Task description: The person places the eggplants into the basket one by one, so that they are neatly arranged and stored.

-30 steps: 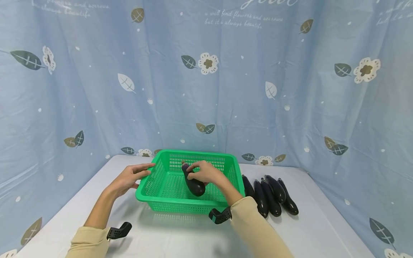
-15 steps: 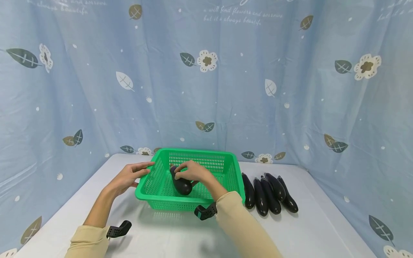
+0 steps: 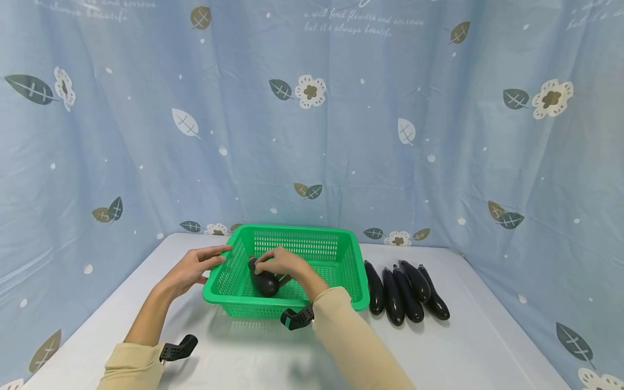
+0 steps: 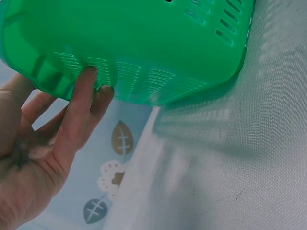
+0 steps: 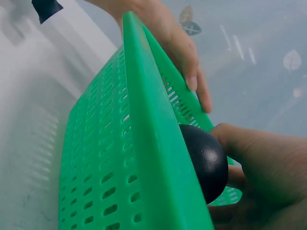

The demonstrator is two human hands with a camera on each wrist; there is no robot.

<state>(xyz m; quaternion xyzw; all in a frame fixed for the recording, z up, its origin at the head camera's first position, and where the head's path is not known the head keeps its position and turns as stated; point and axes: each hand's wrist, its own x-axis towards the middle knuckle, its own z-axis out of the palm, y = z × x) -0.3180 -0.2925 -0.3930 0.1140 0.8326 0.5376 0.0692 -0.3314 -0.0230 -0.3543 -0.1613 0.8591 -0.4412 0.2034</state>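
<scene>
A green plastic basket (image 3: 287, 305) with slotted walls stands on the white table. My left hand (image 3: 192, 271) holds its left side: in the left wrist view, fingertips (image 4: 88, 74) lie against the outer wall, and other fingers reach over the rim. Inside the basket, at its left, my right hand (image 3: 283, 265) grips a dark purple eggplant (image 3: 265, 284) from above. Its stem end points to the far left. In the right wrist view the eggplant's round end (image 5: 206, 160) shows behind the green rim, while the rest of it is hidden.
Several eggplants (image 3: 402, 295) lie side by side on the white table (image 3: 487, 325), just right of the basket. Behind the table hangs a blue curtain (image 3: 341, 151) with leaf and flower prints.
My right hand has carried the eggplant leftward inside the basket, from its middle to near the left wall. The left hand keeps its place on the basket.
</scene>
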